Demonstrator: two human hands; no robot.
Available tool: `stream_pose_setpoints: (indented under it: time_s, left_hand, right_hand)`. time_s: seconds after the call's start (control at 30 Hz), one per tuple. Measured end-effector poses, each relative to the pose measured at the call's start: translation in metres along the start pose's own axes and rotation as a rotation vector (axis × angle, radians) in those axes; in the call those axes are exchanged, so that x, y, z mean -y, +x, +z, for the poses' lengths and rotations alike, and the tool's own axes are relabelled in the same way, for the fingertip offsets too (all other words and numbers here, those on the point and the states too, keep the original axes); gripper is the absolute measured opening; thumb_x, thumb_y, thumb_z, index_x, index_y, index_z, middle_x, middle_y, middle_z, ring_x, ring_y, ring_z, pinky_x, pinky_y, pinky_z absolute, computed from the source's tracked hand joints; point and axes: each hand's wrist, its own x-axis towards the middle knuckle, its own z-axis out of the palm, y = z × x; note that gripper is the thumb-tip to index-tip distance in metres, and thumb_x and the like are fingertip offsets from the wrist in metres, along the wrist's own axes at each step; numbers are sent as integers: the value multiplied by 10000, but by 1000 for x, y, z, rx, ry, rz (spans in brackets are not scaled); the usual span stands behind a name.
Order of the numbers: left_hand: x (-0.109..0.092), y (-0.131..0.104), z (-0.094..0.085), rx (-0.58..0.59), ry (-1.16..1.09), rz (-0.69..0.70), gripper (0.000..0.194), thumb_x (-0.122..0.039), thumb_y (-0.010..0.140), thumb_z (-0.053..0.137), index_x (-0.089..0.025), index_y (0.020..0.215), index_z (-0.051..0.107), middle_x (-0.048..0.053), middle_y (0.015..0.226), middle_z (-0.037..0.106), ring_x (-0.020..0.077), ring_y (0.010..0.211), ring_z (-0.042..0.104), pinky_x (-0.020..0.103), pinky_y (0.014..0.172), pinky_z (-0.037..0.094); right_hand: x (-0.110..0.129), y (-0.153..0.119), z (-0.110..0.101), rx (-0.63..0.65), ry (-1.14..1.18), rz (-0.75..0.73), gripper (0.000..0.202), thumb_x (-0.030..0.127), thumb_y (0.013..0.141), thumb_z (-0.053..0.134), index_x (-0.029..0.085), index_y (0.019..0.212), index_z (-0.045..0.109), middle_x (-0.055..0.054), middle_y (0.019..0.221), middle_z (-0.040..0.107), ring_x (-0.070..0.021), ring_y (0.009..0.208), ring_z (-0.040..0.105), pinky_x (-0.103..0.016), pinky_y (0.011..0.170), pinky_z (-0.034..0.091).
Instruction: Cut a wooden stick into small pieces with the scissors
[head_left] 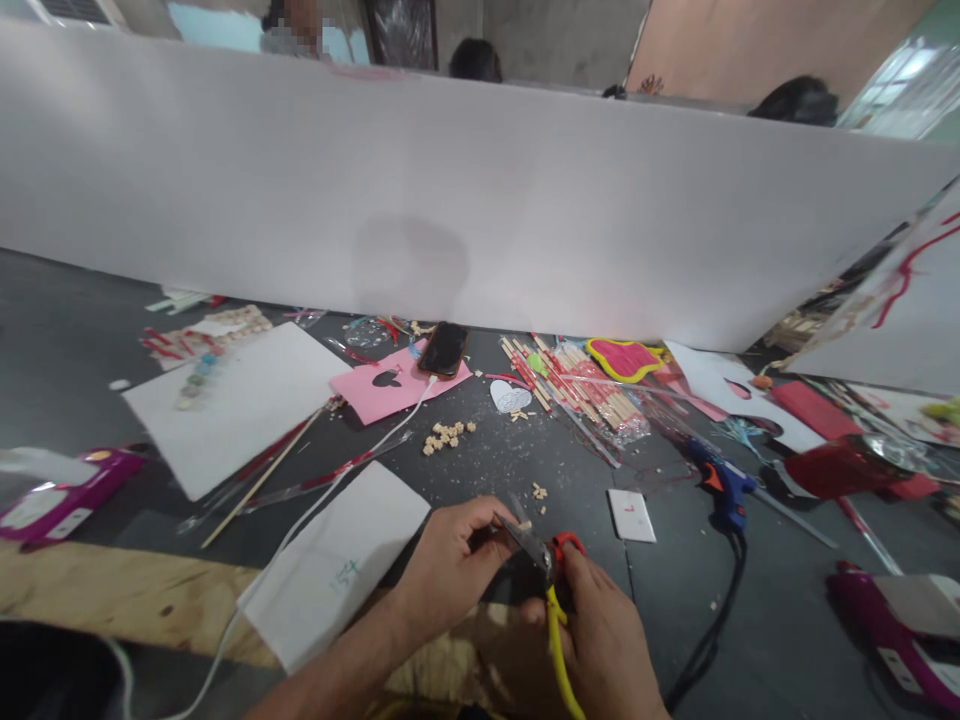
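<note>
Pale small piece point(526, 526) at scissors' point(535, 545) blades, too small to make out well; its contact with left fingertips unclear. Right palm hidden; right wrist and left forearm cut off by bottom edge. Left hand point(454, 555) reaches in from lower left, thumb and forefinger close together at blade tips; grip cannot be told. Right hand point(611, 630) wraps scissors' handles, blades parted, above dark table point(675, 590).
</note>
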Motion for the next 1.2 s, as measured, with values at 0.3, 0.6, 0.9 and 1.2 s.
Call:
stream_pose_setpoints:
  time_s: [0.3,0.6,0.9,1.2]
  left_hand:
    - [-2,-2,-1,-19,44,20,141,-190,781,513,-154,727,638,8,657,642,136,627,564,198,575,391]
    - [0,-1,-4,12,-53,-11,140,-201,783,522,-153,699,623,4,638,637,132,618,555,193,569,388]
    - [1,3,-6,88,-171,-116,209,-310,793,528,-147,684,600,-28,541,532,81,464,427,176,455,309]
    - [1,0,-2,-60,1,-74,112,-242,758,541,-170,792,620,4,709,642,135,634,555,196,573,403]
  right_hand:
    - [2,1,-1,58,117,38,313,470,811,420,187,914,503,-69,710,641,-199,633,619,-256,554,448]
    - [2,3,-3,51,106,-9,341,470,825,420,160,927,519,-38,633,615,-168,522,575,-230,471,393]
    - [1,0,-4,56,102,9,392,485,823,404,146,975,529,-49,648,631,-189,548,604,-246,486,419]
    - [3,2,-5,131,89,84,436,554,820,393,162,942,539,-36,597,623,-177,507,591,-233,460,387]
